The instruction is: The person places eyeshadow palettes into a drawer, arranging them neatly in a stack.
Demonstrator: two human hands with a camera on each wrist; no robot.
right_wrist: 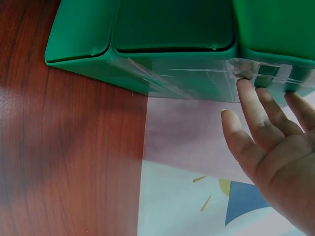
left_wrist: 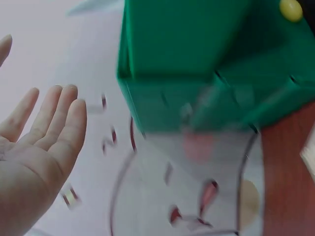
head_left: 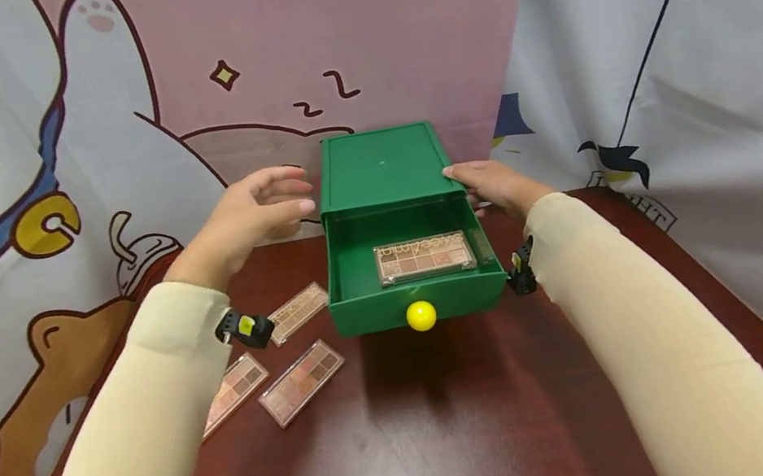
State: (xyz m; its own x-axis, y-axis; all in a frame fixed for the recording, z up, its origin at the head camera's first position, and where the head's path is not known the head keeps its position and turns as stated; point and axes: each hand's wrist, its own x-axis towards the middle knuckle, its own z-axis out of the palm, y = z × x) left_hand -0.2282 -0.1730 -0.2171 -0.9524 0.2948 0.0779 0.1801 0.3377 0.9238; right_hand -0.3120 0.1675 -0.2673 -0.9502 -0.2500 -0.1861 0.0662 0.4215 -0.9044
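Observation:
A green drawer box (head_left: 382,168) has its drawer (head_left: 364,319) pulled out toward me, with a round yellow knob (head_left: 421,316) on the front. Inside the drawer an eyeshadow palette (head_left: 425,258) with a clear lid lies flat at the right. My left hand (head_left: 266,206) is held beside the box's left side, fingers spread and apart from it; the left wrist view shows its palm (left_wrist: 44,147) with nothing in it. At the other side my right hand (head_left: 492,182) touches the box near its top right edge. Extended fingertips (right_wrist: 248,83) meet the taped side in the right wrist view.
Left of the box, three more palettes lie on the dark red table (head_left: 413,447): an upper palette (head_left: 298,313), a middle palette (head_left: 302,381) and a palette (head_left: 234,391) partly covered by my left sleeve. A cartoon-printed cloth (head_left: 350,29) hangs behind and around the table.

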